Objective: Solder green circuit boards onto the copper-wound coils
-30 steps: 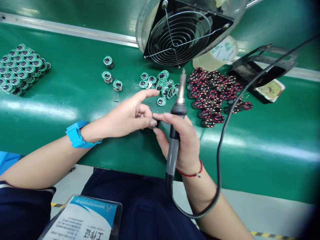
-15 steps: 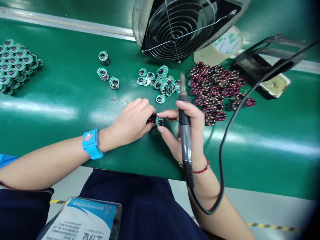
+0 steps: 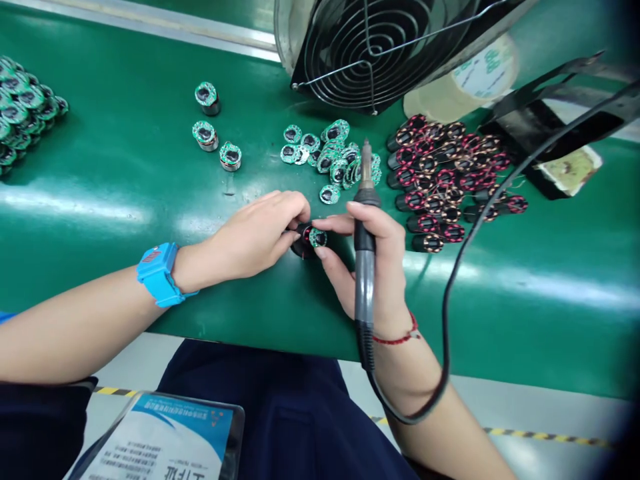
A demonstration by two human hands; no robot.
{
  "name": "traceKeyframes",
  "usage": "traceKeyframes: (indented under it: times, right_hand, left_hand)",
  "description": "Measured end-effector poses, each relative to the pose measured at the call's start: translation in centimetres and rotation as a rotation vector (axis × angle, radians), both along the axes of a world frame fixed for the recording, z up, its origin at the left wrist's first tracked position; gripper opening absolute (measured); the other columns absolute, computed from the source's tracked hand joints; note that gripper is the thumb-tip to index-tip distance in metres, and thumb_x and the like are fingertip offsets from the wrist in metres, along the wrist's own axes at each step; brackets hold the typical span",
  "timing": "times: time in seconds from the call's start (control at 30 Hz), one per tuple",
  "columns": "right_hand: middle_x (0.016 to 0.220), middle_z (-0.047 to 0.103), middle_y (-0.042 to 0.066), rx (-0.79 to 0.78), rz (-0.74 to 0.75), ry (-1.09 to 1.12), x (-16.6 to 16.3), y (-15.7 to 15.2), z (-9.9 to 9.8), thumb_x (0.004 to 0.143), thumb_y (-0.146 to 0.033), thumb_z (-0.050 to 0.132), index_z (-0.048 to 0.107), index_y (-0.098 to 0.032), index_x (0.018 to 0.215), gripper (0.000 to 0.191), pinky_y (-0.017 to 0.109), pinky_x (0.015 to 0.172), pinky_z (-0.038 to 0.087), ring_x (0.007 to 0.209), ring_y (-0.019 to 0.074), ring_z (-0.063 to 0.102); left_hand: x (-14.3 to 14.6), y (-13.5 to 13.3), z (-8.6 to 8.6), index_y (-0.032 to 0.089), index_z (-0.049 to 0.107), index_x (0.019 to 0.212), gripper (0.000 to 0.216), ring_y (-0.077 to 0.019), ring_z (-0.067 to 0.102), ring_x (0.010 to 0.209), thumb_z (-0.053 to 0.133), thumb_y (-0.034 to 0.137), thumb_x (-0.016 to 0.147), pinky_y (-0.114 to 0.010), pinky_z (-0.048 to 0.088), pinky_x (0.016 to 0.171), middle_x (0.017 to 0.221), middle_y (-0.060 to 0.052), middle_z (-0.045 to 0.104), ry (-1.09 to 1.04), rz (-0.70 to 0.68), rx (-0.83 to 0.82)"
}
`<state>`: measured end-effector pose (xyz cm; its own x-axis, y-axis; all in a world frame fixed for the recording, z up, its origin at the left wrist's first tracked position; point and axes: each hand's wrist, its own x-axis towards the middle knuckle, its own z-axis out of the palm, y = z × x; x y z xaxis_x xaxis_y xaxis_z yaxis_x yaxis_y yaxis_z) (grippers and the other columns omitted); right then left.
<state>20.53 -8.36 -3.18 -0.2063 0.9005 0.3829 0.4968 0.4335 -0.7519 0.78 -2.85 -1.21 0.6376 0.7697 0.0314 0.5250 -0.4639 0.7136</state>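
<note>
My left hand (image 3: 255, 233) is closed, with thumb and fingertips pinched at the edge of a black wound coil (image 3: 301, 249) with red windings. Part of that coil is hidden by the fingers. My right hand (image 3: 385, 260) wraps round a soldering iron (image 3: 366, 267), whose tip points up and away from me. Between its thumb and forefinger it also holds a small round green circuit board (image 3: 317, 237) against the coil's end. The board is tilted, and I cannot tell whether it sits fully on the coil.
Loose green boards (image 3: 333, 157) lie beyond my hands. Wound coils (image 3: 450, 180) stand grouped at right, near a soldering iron stand (image 3: 565, 107) with a sponge (image 3: 573, 170). A fan (image 3: 375, 53) stands behind. Board-topped coils (image 3: 205, 135) stand left of centre; more are stacked (image 3: 23, 110) far left.
My left fingers have shifted from round the coil to a pinch at its edge, so more of its black body shows. The right hand keeps the iron and board. The view has moved slightly.
</note>
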Motion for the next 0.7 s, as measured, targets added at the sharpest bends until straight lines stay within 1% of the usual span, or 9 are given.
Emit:
traceKeyframes:
  times: [0.13, 0.27, 0.43, 0.53, 0.6, 0.7]
  right_hand:
    - [0.116, 0.072, 0.002, 0.007, 0.014, -0.043, 0.04, 0.0, 0.28, 0.089, -0.022, 0.065, 0.036, -0.039, 0.144, 0.063, 0.049, 0.1, 0.053, 0.105, 0.0224, 0.068]
    - [0.116, 0.071, 0.003, 0.018, -0.019, -0.077, -0.01, -0.03, 0.43, 0.088, -0.021, 0.065, 0.038, -0.038, 0.143, 0.064, 0.047, 0.096, 0.056, 0.106, 0.0226, 0.067]
    - [0.119, 0.069, 0.004, -0.026, 0.028, -0.018, -0.01, 0.13, 0.04, 0.089, -0.021, 0.065, 0.038, -0.035, 0.144, 0.062, 0.045, 0.098, 0.057, 0.11, 0.0213, 0.066]
    - [0.12, 0.068, 0.003, -0.058, 0.045, 0.012, -0.03, 0.29, -0.21, 0.09, -0.022, 0.064, 0.037, -0.035, 0.143, 0.06, 0.044, 0.099, 0.058, 0.113, 0.0212, 0.067]
    - [0.119, 0.067, 0.003, -0.062, 0.048, 0.027, -0.04, 0.36, -0.35, 0.09, -0.022, 0.063, 0.036, -0.035, 0.144, 0.062, 0.045, 0.1, 0.058, 0.112, 0.0207, 0.067]
    - [0.12, 0.065, 0.003, -0.056, 0.055, 0.042, -0.05, 0.32, -0.43, 0.09, -0.02, 0.063, 0.035, -0.035, 0.145, 0.064, 0.045, 0.102, 0.058, 0.114, 0.0205, 0.066]
  left_hand:
    - [0.02, 0.36, -0.11, 0.017, 0.055, 0.087, 0.011, -0.0152, 0.052, 0.077, 0.051, 0.008, 0.09, -0.03, 0.042, 0.072, 0.084, -0.002, 0.058, -0.014, -0.037, 0.049]
    - [-0.08, 0.56, 0.06, 0.017, 0.057, 0.084, 0.012, -0.0145, 0.052, 0.077, 0.053, 0.007, 0.09, -0.029, 0.041, 0.071, 0.082, -0.001, 0.058, -0.058, -0.036, 0.068]
    - [-0.14, 0.65, 0.27, 0.016, 0.061, 0.084, 0.012, -0.0124, 0.056, 0.079, 0.057, 0.006, 0.089, -0.026, 0.043, 0.07, 0.084, 0.0, 0.062, -0.161, -0.031, 0.023]
    - [0.0, 0.73, 0.34, 0.017, 0.062, 0.082, 0.011, -0.0118, 0.056, 0.076, 0.058, 0.009, 0.089, -0.025, 0.043, 0.068, 0.083, 0.001, 0.062, -0.204, -0.029, -0.02]
    - [0.15, 0.76, 0.36, 0.017, 0.062, 0.081, 0.011, -0.0116, 0.056, 0.077, 0.059, 0.01, 0.089, -0.025, 0.044, 0.068, 0.082, 0.001, 0.063, -0.217, -0.038, -0.038]
    - [0.39, 0.7, 0.34, 0.016, 0.063, 0.082, 0.011, -0.0104, 0.055, 0.076, 0.06, 0.008, 0.088, -0.024, 0.043, 0.068, 0.082, 0.001, 0.062, -0.214, -0.025, -0.05]
